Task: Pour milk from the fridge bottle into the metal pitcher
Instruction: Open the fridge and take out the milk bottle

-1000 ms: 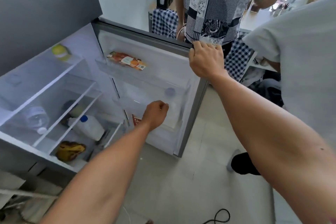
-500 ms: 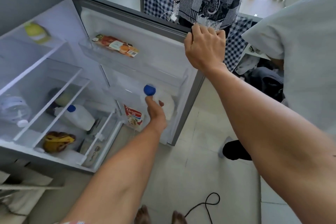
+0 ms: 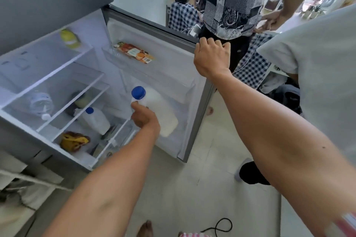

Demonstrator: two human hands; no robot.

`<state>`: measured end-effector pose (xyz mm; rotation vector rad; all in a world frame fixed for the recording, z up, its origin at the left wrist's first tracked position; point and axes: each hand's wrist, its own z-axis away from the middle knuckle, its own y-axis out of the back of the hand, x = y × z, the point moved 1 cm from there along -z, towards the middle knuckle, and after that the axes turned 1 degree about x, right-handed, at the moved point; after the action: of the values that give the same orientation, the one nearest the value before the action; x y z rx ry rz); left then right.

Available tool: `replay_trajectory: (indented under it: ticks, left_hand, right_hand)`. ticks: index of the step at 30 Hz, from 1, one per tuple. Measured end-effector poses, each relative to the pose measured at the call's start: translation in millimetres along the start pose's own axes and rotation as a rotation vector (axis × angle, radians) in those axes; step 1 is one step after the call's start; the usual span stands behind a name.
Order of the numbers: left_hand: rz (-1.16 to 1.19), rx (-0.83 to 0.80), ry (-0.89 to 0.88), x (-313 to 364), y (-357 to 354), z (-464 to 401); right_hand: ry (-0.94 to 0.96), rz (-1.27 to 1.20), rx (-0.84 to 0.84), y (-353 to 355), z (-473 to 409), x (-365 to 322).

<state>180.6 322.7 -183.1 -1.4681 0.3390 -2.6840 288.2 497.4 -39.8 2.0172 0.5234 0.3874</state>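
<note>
A white milk bottle (image 3: 163,113) with a blue cap (image 3: 138,92) is tilted and lifted clear of the fridge door's lower rack. My left hand (image 3: 145,117) is shut on its neck and shoulder, just under the cap. My right hand (image 3: 211,56) grips the top edge of the open fridge door (image 3: 204,102). No metal pitcher is in view.
Inside the fridge a second blue-capped bottle (image 3: 95,119), a clear water bottle (image 3: 41,103), bananas (image 3: 74,140) and a yellow item (image 3: 69,38) lie on shelves. A packet (image 3: 134,53) sits in the upper door rack. A person (image 3: 237,0) stands behind the door; a black cable (image 3: 219,226) lies on the floor.
My left hand reached into the door's lower rack, closed on the milk bottle and lifted it up and out, tilted. My right hand has stayed on the door's top edge.
</note>
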Motion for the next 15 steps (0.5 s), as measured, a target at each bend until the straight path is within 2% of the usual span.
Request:
replay_trajectory:
  ticks: [5, 11, 15]
  left_hand:
    - [-0.223, -0.054, -0.211, 26, 26, 9]
    - [-0.228, 0.041, -0.346, 62, 52, 31]
    - [-0.311, 0.104, -0.455, 85, 72, 39]
  right_hand:
    - [0.013, -0.094, -0.084, 14, 7, -6]
    - [0.082, -0.129, -0.100, 33, 30, -25]
    - [0.120, -0.103, -0.056, 44, 59, -47]
